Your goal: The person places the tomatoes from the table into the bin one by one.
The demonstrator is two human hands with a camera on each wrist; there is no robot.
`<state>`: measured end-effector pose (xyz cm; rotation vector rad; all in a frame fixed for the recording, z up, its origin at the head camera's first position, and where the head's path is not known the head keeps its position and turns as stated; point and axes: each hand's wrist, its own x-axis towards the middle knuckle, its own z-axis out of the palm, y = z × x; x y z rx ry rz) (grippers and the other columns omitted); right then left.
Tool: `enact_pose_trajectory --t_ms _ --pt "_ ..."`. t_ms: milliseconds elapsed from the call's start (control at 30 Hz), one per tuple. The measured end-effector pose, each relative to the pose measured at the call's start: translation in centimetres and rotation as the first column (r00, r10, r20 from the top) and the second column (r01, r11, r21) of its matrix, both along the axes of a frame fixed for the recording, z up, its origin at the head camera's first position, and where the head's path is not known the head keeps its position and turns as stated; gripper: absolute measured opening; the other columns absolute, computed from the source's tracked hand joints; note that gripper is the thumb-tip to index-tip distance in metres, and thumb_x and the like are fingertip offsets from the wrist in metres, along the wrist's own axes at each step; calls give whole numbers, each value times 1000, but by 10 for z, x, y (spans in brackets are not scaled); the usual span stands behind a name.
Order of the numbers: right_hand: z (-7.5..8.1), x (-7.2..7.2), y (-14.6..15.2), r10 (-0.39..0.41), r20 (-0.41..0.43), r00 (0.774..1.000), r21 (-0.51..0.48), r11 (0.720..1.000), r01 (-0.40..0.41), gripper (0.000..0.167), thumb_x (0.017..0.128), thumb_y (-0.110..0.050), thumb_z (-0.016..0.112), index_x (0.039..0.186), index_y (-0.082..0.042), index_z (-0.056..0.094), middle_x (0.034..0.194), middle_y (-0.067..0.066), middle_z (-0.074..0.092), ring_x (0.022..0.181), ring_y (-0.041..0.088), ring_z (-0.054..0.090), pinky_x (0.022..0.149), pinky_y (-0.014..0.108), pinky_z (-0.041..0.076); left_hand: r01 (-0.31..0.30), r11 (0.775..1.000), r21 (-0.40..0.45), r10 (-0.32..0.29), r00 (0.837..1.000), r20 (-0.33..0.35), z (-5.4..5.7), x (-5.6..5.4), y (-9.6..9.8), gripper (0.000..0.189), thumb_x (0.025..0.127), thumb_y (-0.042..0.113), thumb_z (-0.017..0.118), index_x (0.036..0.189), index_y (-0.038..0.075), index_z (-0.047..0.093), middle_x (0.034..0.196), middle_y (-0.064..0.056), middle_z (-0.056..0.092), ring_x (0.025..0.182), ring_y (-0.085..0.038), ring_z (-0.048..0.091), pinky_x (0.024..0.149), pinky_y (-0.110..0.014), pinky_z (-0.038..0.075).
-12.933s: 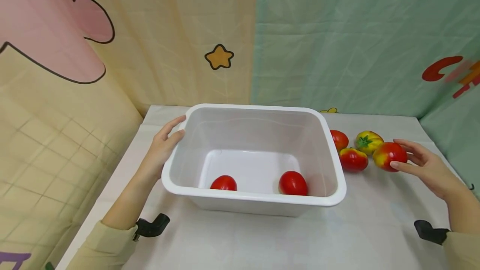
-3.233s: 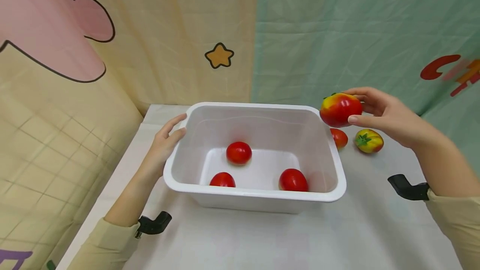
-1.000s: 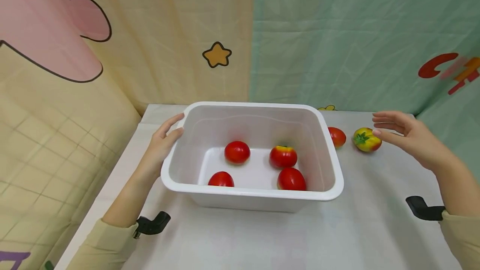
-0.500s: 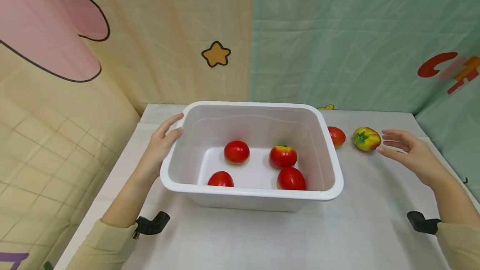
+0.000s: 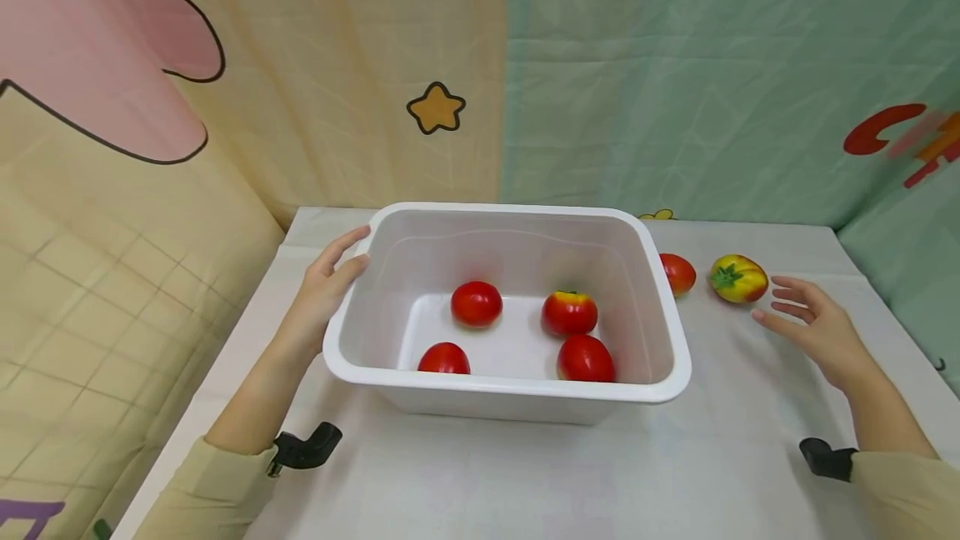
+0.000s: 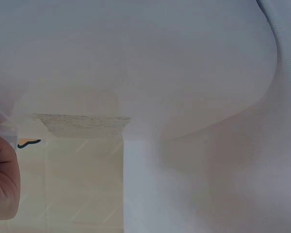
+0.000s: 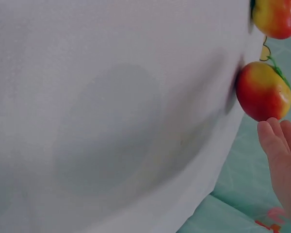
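Yellow-and-red fruit point(image 5: 738, 278) lies on the table point(image 5: 600, 482) just ahead and left of the right hand point(image 5: 817, 327), the nearer one, its leafy end facing away from it. On my feed that hand's fingers are parted, holding nothing; I cannot tell whether they touch. Well apart, the left hand point(image 5: 322, 294) touches the white tub point(image 5: 510, 386), grip unclear.

A small booth-like space, in what kind of building cannot be told: yellow and green printed curtains point(image 5: 637, 82), bearing an orange star point(image 5: 436, 109) and a pink cartoon shape point(image 5: 97, 48), hang behind and beside a white worktop point(image 5: 525, 482).
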<state>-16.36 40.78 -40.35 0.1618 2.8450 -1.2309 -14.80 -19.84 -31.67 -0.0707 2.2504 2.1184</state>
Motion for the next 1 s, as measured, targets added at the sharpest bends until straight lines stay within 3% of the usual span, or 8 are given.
enact_pose_trajectory --t_ms 100,200,300,400,533,667,833,1000 --pt "-8 -2 3 -19 -17 1000 -1 1000 19 75 87 -46 60 148 -30 20 142 21 25 117 22 39 77 15 48 3 1000 7 -3 1000 -5 -1 0 1 49 96 24 50 143 19 37 110 -9 54 85 -14 61 69 -30 53" --pt "-5 -2 -4 -24 -17 1000 -41 999 24 77 89 -40 61 150 -23 17 145 28 21 120 38 36 80 28 51 5 1000 5 -5 1000 -7 0 0 1 49 96 24 50 143 18 37 111 -9 53 86 -14 61 69 -29 53" --pt "1 -1 -14 -55 -11 998 -54 997 54 79 90 -36 60 150 -17 14 144 31 20 120 45 33 77 23 51 3 1000 -3 -3 1000 -3 0 0 1 49 96 24 50 144 19 37 111 -9 53 86 -14 61 69 -29 53" --pt "2 -2 -21 -77 -3 997 -57 995 77 81 90 -36 60 150 -13 11 143 33 21 119 46 33 78 21 51 -6 1000 -14 6 1000 3 1 0 1 49 96 25 50 143 20 37 111 -10 53 85 -13 61 69 -29 53" --pt "-2 -4 -25 -82 33 996 -46 995 84 89 89 -40 61 150 -9 4 141 36 20 120 49 31 81 33 52 -9 1000 -23 9 1000 8 1 0 1 49 96 26 50 144 20 37 116 -12 51 86 -13 60 69 -29 53" --pt "-6 -8 -25 -93 42 995 -53 994 95 93 88 -41 61 149 -8 0 139 36 22 119 49 32 76 29 53 -3 1000 -23 3 1000 10 1 1 2 50 97 25 49 144 19 36 120 -12 48 87 -13 60 70 -28 53" --pt "-9 -14 -27 -129 43 991 -87 987 132 94 87 -43 61 150 -13 -1 140 35 21 120 48 32 86 35 48 -15 1000 -25 15 1000 10 1 1 1 49 96 26 50 144 20 37 115 -12 52 85 -13 61 68 -29 53" --pt "-12 -22 -27 -154 48 987 -125 979 159 92 88 -40 61 150 -11 -1 143 35 15 122 48 28 98 49 36 -11 1000 -18 11 1000 5 1 1 0 50 96 26 50 144 20 37 115 -11 51 86 -13 61 69 -29 53"
